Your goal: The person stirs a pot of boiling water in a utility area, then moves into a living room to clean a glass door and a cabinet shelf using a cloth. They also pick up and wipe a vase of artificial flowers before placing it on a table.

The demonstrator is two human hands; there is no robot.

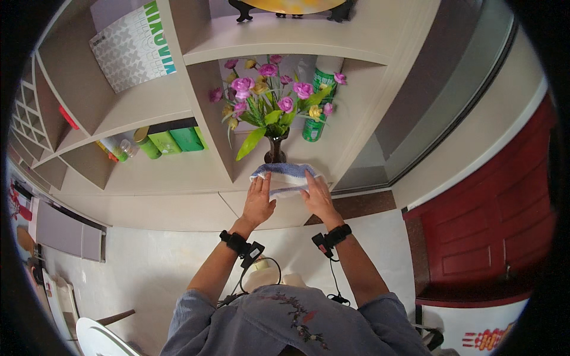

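A folded blue-and-white cloth (287, 178) lies at the front edge of the shelf compartment. My left hand (259, 200) holds its left part under outstretched fingers, with the thumb pointing inward. On the cloth's right part, my right hand (319, 196) presses with extended fingers, its thumb near the lower edge. Just behind the cloth stands a dark, narrow-necked vase (275, 151). Purple and yellow artificial-looking flowers (268, 70) with green leaves (251, 143) spread above it. A green spray can (318, 100) stands behind them to the right.
Left compartments hold a patterned paper bag (133, 49), green boxes (181, 140) and a green canister (147, 142). A decorative plate (294, 5) on a dark stand sits above. The shelf's upright divider (209, 124) borders the vase compartment. A dark red door (472, 227) is right; a white stool (100, 338) stands lower left.
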